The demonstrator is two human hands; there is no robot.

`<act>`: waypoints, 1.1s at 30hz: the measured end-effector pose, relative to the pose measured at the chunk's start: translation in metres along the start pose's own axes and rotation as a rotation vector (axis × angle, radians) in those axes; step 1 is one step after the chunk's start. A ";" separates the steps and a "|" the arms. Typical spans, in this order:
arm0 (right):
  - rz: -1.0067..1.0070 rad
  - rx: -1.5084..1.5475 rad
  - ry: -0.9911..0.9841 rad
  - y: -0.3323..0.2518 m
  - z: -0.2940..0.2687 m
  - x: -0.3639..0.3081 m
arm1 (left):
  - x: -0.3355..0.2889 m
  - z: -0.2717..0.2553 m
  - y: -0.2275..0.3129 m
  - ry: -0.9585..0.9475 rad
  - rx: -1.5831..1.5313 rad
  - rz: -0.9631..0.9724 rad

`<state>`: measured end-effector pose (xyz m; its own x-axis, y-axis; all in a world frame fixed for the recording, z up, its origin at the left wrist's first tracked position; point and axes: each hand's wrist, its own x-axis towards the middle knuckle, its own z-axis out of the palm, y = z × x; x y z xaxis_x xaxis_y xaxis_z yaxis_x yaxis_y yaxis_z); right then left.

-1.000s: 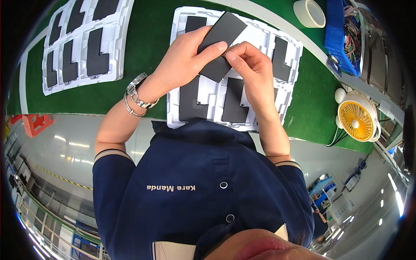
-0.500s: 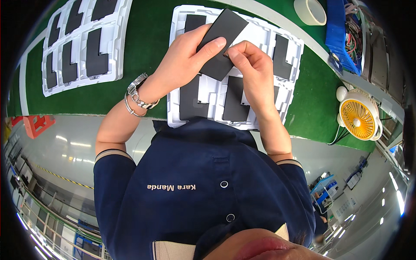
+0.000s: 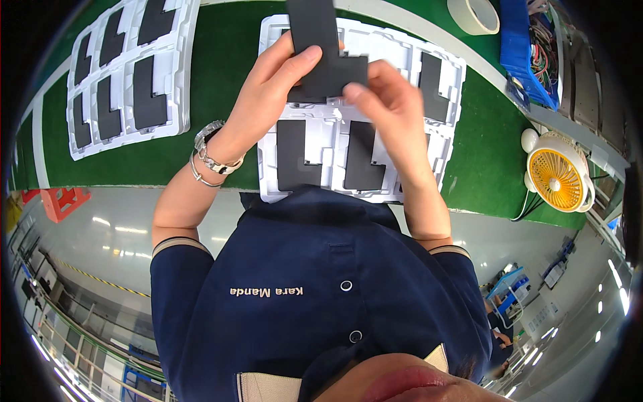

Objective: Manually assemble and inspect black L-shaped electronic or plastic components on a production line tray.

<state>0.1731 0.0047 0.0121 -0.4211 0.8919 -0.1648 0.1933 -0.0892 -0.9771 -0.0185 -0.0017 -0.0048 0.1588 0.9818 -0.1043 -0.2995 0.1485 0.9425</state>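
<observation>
A flat, black, L-shaped piece [image 3: 313, 40] is raised over the white moulded tray [image 3: 268, 151] in front of me. My left hand [image 3: 268, 84] grips its long part from the left, thumb across the face and fingers behind. At the short foot of the L, my right hand [image 3: 395, 100] pinches the lower right corner; its fingertips are slightly blurred. Beneath, the tray holds similar black pieces, among them one at the near left [image 3: 295, 154], one at near centre [image 3: 362, 154] and one at the far right [image 3: 434, 87]. My hands and the raised piece cover some of its pockets.
Another white tray [image 3: 184, 60] with several black pieces lies on the green mat [image 3: 224, 87] at left. Far right are a cream tape roll [image 3: 459, 17], a blue bin [image 3: 516, 50] of wires and a white-and-yellow fan [image 3: 554, 179]. A red-orange crate [image 3: 63, 203] stands beyond the table's near edge.
The black piece has swung from a tilt to nearly upright and moved left and away, so its stepped foot now shows. My right hand has shifted to that foot's corner.
</observation>
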 end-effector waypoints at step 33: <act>-0.748 -0.852 0.425 -0.005 -0.003 0.004 | 0.000 0.006 -0.004 -0.125 0.086 -0.077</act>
<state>0.1728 0.0103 0.0163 -0.3842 0.6872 0.6166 0.6160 0.6883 -0.3832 -0.0115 -0.0035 -0.0071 0.2959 0.9447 -0.1416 -0.2012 0.2065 0.9575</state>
